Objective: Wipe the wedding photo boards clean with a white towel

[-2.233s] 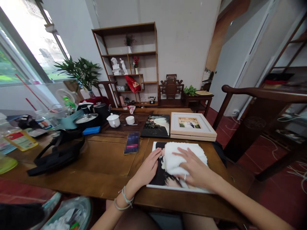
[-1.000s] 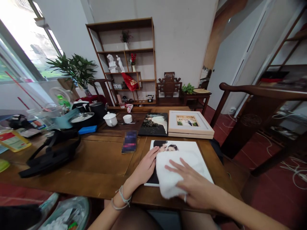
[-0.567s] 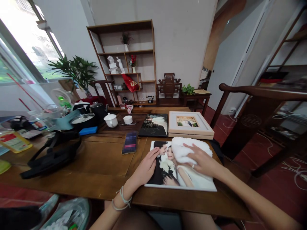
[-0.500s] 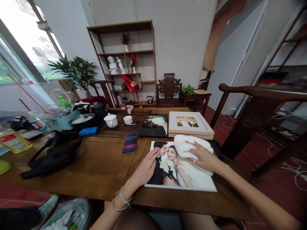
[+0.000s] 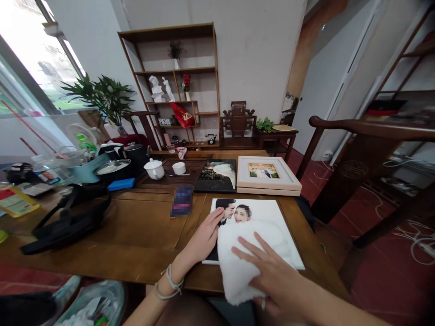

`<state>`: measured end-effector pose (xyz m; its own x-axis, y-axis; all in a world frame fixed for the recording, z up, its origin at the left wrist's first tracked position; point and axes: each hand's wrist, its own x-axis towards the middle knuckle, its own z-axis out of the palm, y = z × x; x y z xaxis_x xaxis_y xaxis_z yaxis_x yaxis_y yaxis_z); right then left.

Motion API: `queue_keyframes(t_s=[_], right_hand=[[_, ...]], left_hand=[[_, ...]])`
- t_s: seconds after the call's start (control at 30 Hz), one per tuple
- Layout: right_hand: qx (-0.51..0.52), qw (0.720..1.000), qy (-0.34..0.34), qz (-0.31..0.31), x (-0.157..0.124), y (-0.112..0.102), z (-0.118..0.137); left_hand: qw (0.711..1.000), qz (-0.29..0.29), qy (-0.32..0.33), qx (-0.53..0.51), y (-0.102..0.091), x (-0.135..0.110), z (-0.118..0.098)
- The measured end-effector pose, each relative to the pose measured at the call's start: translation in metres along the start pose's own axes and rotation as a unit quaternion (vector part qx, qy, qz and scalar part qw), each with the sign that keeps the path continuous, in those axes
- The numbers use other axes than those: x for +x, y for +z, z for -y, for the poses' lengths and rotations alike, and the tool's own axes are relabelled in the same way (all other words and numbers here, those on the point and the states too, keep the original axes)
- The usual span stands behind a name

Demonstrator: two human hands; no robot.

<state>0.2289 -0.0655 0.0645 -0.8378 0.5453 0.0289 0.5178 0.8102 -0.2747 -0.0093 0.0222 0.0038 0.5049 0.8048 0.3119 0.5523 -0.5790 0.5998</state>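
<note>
Hand, left [image 5: 203,237]: fingers flat on the left side of the wedding print [image 5: 265,211], seemingly bracing it, gripping nothing.
Wedding print: flat on the wooden table [image 5: 146,226], near its front edge; wiping looks in hand.
White cloth [image 5: 234,260]: over the print's lower part, overhanging its near edge.
Hand, right [image 5: 273,269]: spread on the cloth; cannot tell if pinching. Another stroke would call for light pressure.
Cloth shift: half a second ago, at the print's upper right.

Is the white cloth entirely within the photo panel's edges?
No, the white cloth under the right hand extends past the near edge of the wedding photo panel.
</note>
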Motion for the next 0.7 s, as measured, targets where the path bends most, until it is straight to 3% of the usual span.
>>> queue_keyframes(t_s=[0.17, 0.3, 0.4, 0.6, 0.7], right_hand=[[-0.015, 0.999, 0.037, -0.006, -0.008, 0.002, -0.008], [-0.028, 0.995, 0.072, -0.069, -0.031, -0.001, -0.038], [-0.022, 0.992, 0.099, -0.08, -0.038, -0.011, -0.066], [-0.012, 0.986, 0.141, -0.091, -0.012, -0.03, -0.123], [-0.016, 0.984, 0.144, -0.105, 0.005, -0.033, -0.135]], left_hand=[[1.0, -0.002, -0.007, -0.003, -0.001, 0.0, -0.002], [1.0, 0.0, -0.016, 0.002, 0.001, 0.001, -0.001], [1.0, 0.003, -0.007, 0.007, 0.001, 0.001, 0.0], [1.0, -0.001, 0.005, 0.01, 0.001, 0.001, 0.001], [1.0, -0.004, 0.005, 0.009, 0.001, 0.0, 0.001]])
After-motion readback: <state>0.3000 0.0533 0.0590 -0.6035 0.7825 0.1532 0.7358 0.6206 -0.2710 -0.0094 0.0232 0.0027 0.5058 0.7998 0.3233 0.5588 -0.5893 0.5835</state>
